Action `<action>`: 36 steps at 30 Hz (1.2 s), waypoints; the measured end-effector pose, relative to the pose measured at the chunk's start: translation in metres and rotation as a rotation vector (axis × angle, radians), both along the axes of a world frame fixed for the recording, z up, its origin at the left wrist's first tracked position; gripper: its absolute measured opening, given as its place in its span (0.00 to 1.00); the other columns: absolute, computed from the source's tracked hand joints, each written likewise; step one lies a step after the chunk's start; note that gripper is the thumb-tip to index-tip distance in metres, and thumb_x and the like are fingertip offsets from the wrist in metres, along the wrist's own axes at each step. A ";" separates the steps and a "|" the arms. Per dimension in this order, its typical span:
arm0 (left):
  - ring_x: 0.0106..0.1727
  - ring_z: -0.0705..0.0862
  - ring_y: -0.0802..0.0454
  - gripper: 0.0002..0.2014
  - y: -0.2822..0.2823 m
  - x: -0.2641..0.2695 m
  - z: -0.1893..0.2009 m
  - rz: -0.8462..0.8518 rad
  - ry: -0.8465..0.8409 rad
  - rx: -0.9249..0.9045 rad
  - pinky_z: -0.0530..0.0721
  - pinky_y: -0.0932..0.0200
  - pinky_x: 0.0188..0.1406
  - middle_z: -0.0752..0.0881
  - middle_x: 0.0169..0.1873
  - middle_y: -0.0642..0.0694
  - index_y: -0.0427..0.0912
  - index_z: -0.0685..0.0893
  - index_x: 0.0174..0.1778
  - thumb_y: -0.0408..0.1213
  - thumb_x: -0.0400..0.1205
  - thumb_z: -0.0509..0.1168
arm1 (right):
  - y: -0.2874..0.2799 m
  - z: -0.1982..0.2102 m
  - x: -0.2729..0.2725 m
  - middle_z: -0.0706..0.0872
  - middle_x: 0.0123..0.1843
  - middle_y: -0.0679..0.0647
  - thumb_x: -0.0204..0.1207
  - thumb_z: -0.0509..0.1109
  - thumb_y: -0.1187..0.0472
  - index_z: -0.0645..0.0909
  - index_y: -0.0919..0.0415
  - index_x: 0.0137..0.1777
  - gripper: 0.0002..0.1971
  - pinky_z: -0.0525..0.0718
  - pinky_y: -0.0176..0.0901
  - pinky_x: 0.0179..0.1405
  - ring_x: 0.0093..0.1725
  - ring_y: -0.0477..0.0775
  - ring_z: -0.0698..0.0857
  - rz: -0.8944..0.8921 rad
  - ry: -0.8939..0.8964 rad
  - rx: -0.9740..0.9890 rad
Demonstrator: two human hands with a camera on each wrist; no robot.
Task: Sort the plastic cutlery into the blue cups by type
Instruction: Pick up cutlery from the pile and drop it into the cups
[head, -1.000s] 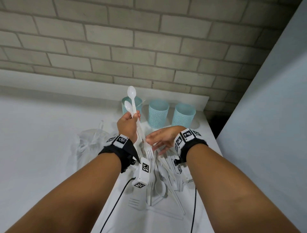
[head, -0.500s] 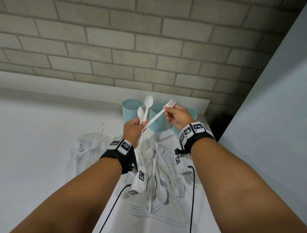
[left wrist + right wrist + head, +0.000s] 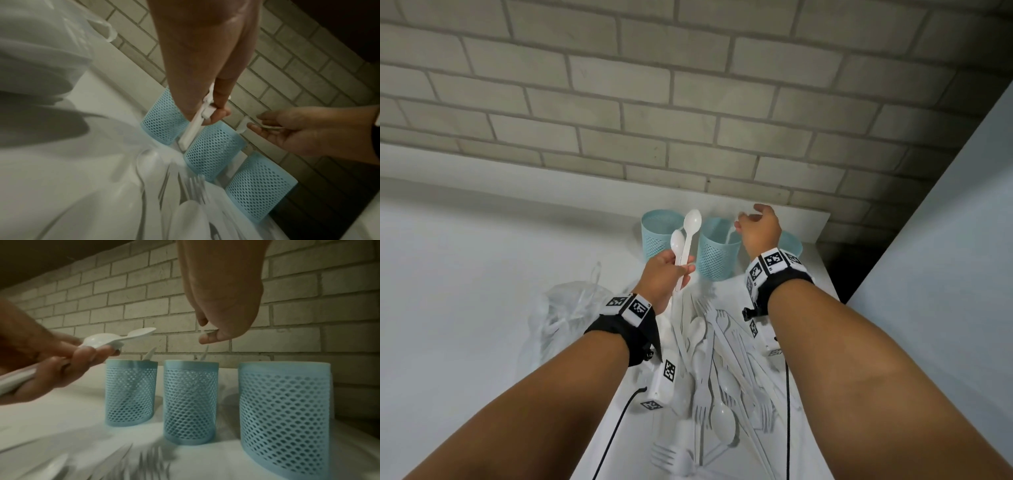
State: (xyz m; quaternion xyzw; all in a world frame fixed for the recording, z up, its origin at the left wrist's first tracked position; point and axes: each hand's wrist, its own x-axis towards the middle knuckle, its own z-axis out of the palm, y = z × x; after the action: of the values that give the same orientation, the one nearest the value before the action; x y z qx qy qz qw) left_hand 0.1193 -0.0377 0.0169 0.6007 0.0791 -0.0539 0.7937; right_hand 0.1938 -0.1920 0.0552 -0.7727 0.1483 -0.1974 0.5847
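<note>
I see left hand gripping two spoons before left cup | right hand pinching fork over middle cup rim | pile near table's right edge

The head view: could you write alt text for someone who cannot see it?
A person's left hand holds two white plastic spoons upright, while the right hand reaches over the middle one of three blue mesh cups by a brick wall. More white cutlery lies piled on the table below.

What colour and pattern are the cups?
Light blue cups, walls perforated with a mesh of small holes; clearest in the right wrist view.
</note>
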 end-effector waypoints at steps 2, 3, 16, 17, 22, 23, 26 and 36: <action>0.41 0.80 0.54 0.17 -0.002 0.001 0.002 -0.049 0.004 0.048 0.77 0.63 0.35 0.82 0.51 0.42 0.38 0.78 0.60 0.18 0.78 0.61 | 0.002 0.000 -0.009 0.77 0.64 0.61 0.77 0.68 0.60 0.74 0.62 0.68 0.20 0.81 0.44 0.56 0.55 0.59 0.83 -0.051 -0.088 -0.101; 0.41 0.79 0.55 0.19 -0.003 0.001 0.003 -0.072 0.004 0.072 0.76 0.63 0.35 0.83 0.51 0.43 0.40 0.77 0.62 0.18 0.79 0.60 | 0.004 0.001 -0.015 0.76 0.64 0.60 0.78 0.68 0.58 0.74 0.61 0.68 0.20 0.78 0.40 0.50 0.53 0.57 0.81 -0.059 -0.143 -0.160; 0.34 0.74 0.56 0.16 -0.010 -0.015 0.032 -0.271 -0.039 0.217 0.67 0.63 0.31 0.83 0.42 0.47 0.39 0.72 0.70 0.31 0.87 0.50 | 0.022 -0.006 -0.052 0.76 0.69 0.63 0.84 0.58 0.56 0.69 0.59 0.75 0.21 0.68 0.48 0.70 0.69 0.60 0.73 0.141 -0.106 -0.306; 0.33 0.74 0.56 0.16 -0.009 -0.015 0.033 -0.279 -0.045 0.223 0.66 0.63 0.30 0.83 0.42 0.47 0.39 0.72 0.70 0.31 0.87 0.50 | 0.021 -0.007 -0.052 0.76 0.70 0.63 0.84 0.57 0.55 0.68 0.60 0.75 0.21 0.70 0.49 0.71 0.70 0.60 0.74 0.169 -0.053 -0.194; 0.34 0.74 0.56 0.17 -0.011 -0.016 0.030 -0.306 -0.052 0.267 0.67 0.63 0.31 0.82 0.41 0.48 0.38 0.73 0.71 0.28 0.87 0.50 | 0.017 -0.014 -0.058 0.81 0.63 0.59 0.81 0.64 0.59 0.74 0.65 0.70 0.19 0.80 0.54 0.65 0.59 0.57 0.81 0.202 0.077 0.077; 0.34 0.74 0.57 0.17 -0.012 -0.016 0.029 -0.316 -0.053 0.286 0.68 0.63 0.31 0.82 0.40 0.49 0.37 0.73 0.71 0.28 0.87 0.50 | 0.016 -0.016 -0.059 0.81 0.64 0.61 0.79 0.66 0.61 0.74 0.66 0.70 0.20 0.80 0.56 0.66 0.61 0.60 0.81 0.178 0.078 0.041; 0.35 0.78 0.57 0.16 -0.016 -0.018 0.027 -0.351 -0.091 0.410 0.75 0.67 0.29 0.80 0.40 0.49 0.37 0.74 0.69 0.28 0.87 0.50 | 0.016 -0.023 -0.059 0.80 0.66 0.67 0.78 0.68 0.61 0.76 0.69 0.69 0.21 0.79 0.60 0.66 0.63 0.66 0.81 0.134 0.065 -0.117; 0.47 0.83 0.35 0.11 -0.045 -0.019 0.005 -0.315 -0.516 1.184 0.75 0.52 0.39 0.85 0.47 0.31 0.28 0.79 0.54 0.26 0.81 0.55 | 0.029 -0.020 -0.064 0.78 0.32 0.53 0.82 0.61 0.58 0.77 0.66 0.35 0.16 0.68 0.39 0.39 0.40 0.56 0.77 0.143 0.134 -0.162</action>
State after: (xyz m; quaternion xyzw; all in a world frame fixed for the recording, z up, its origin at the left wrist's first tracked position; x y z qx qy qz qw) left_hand 0.1007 -0.0829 0.0215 0.9334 -0.1859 0.0285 0.3057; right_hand 0.1297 -0.1634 0.0352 -0.8376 0.1151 -0.1143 0.5217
